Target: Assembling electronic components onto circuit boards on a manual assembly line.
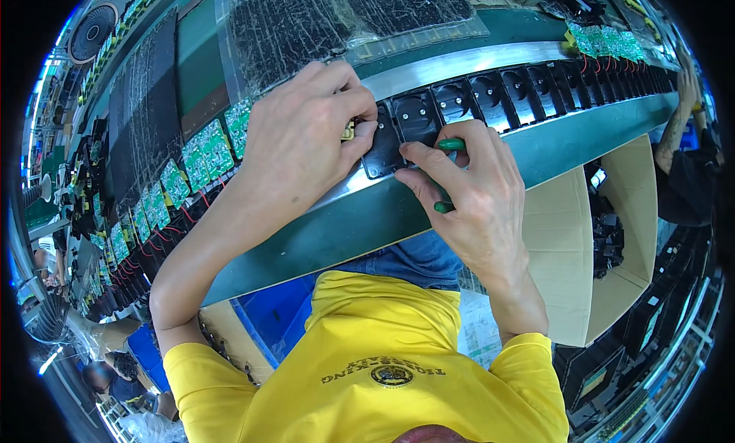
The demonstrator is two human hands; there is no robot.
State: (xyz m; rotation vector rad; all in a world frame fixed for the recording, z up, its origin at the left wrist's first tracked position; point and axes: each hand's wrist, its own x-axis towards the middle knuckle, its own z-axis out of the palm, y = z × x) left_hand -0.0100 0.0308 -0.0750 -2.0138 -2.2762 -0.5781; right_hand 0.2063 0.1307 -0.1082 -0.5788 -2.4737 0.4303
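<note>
A row of black plastic casings runs along the metal strip before me. My left hand is closed at the near end of this stretch, with a small yellow part showing between thumb and forefinger. Most of that part is hidden by the fingers. Under and beside the fingertips lies one dark casing. My right hand is wrapped round a tool with two green handles; its working end is hidden. The right thumb and forefinger meet at the right edge of that same casing.
Green circuit boards with red wires line the left, and more boards lie far right. A scratched dark mat covers the far bench. At right stands an open cardboard box with black parts inside. Another person's arm reaches in far right.
</note>
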